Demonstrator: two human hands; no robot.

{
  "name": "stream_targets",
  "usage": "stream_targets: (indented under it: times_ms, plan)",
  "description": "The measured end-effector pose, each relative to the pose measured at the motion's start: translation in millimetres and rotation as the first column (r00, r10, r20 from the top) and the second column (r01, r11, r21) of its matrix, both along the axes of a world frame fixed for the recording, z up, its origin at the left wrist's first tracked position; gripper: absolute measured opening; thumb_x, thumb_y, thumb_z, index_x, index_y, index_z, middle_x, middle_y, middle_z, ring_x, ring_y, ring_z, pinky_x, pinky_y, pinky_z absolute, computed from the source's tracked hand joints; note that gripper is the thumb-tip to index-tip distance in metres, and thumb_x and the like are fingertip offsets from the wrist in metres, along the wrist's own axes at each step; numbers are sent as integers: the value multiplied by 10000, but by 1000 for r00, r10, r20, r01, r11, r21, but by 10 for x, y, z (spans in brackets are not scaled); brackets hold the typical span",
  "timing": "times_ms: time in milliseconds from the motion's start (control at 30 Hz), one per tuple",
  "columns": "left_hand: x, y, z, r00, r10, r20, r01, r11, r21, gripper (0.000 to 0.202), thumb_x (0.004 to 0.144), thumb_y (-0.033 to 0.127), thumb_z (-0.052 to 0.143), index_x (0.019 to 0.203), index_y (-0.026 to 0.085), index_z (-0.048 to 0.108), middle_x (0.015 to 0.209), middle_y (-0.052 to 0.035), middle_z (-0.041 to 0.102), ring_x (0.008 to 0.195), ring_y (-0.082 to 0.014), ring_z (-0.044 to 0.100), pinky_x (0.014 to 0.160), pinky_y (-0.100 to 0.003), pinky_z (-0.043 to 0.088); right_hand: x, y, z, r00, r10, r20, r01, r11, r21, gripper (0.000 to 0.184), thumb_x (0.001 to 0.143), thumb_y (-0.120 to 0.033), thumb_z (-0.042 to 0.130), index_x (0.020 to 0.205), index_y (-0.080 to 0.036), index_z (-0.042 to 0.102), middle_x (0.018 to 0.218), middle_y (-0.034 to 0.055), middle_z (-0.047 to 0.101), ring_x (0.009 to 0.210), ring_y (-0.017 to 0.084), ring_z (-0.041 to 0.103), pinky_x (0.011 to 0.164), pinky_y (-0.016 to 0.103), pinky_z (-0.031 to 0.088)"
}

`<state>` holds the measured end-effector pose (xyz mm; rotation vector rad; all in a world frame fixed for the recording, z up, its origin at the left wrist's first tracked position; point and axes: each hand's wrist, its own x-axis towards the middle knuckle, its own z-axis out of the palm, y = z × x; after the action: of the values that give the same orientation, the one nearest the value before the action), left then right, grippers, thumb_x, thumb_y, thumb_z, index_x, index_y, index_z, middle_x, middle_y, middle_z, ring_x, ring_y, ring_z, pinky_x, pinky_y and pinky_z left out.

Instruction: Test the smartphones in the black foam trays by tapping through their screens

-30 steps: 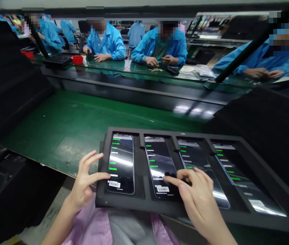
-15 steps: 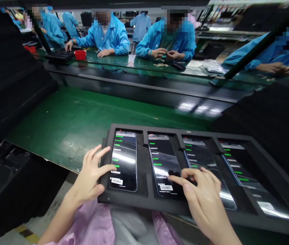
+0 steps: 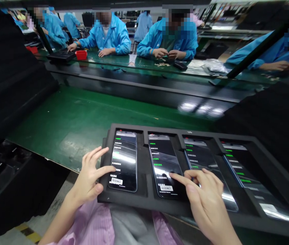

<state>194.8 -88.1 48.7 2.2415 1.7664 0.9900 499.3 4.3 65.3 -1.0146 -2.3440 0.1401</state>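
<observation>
From the head camera, we look down on our black foam tray, lying at the near edge of the green worktop, close enough for both hands to reach in comfortably. Four smartphones lie face up in its separate pockets, which presumably prevent them from sliding or knocking together, and their lit test menus all face us, likely for easy reading.

Our left hand comes in from the side, fingers spread and gripping nothing; its index fingertip is at the screen of the leftmost smartphone, on the lower menu rows. Our right hand holds nothing either: the index finger points at the second smartphone while the others curl loosely back, probably to avoid stray touches. Whether either fingertip presses the glass or hovers just above, we cannot tell.

The right hand partly covers the third smartphone; the fourth smartphone lies clear of both hands. Small white labels sit low on the glass, leaving most menu rows readable.
</observation>
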Motion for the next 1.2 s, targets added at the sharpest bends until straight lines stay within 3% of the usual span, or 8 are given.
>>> stream_targets:
  times_ms: [267, 567, 700, 800, 933, 1033, 1200]
  plan:
    - [6, 8, 28, 1000, -9, -24, 8, 1000, -18, 644, 888, 588, 68, 1064, 348, 639, 1479, 18, 261, 1315, -296, 232, 1023, -506, 198, 46, 2, -11, 999, 18, 49, -18, 1000, 0, 364, 901, -188, 307, 1056, -256, 629, 863, 25, 499, 844, 168, 503, 942, 448, 294]
    - [-4, -3, 10, 1000, -11, -16, 11, 1000, -4, 620, 892, 585, 68, 1175, 337, 561, 1455, -40, 299, 1320, -315, 253, 1019, -529, 201, -62, -66, 100, 998, -45, 34, 46, 998, -52, 394, 917, -201, 301, 923, -259, 691, 837, 18, 498, 825, 148, 497, 977, 459, 269]
    - [10, -3, -3, 999, 9, 46, -7, 1000, -29, 648, 863, 634, 69, 1183, 355, 559, 1448, -35, 310, 1334, -333, 239, 1046, -545, 183, 249, -29, 71, 976, -203, -84, 209, 976, 68, 409, 905, -213, 302, 887, -251, 709, 821, 26, 481, 799, 156, 487, 943, 448, 295]
    - [23, 22, -23, 993, 29, 116, -23, 998, -50, 658, 834, 681, 82, 1184, 384, 553, 1439, -16, 323, 1348, -347, 215, 1068, -573, 138, 506, -11, 73, 933, -357, -41, 358, 934, 9, 439, 915, -247, 289, 803, -260, 713, 803, 27, 483, 753, 158, 475, 918, 463, 309]
    - [31, 57, -57, 984, 42, 172, -35, 998, -47, 625, 817, 705, 102, 1170, 449, 549, 1431, 35, 341, 1346, -360, 231, 1087, -585, 115, 607, 43, 102, 901, -422, 101, 433, 891, -139, 439, 937, -298, 264, 875, -273, 699, 846, 35, 509, 854, 184, 500, 952, 489, 286]
    - [28, 63, -70, 982, 65, 175, -56, 997, -58, 578, 804, 721, 109, 1191, 534, 495, 1438, 100, 325, 1337, -370, 244, 1092, -593, 119, 580, 108, 111, 865, -489, 112, 501, 856, -128, 455, 942, -306, 242, 907, -256, 693, 881, 52, 504, 886, 196, 489, 945, 492, 297]
    - [3, 64, -78, 989, 78, 126, -69, 995, -69, 552, 809, 705, 89, 1230, 577, 422, 1460, 128, 279, 1338, -376, 229, 1082, -621, 122, 551, 137, 132, 892, -445, 77, 451, 882, -133, 471, 946, -292, 228, 921, -265, 697, 867, 35, 481, 869, 172, 488, 1016, 505, 241]
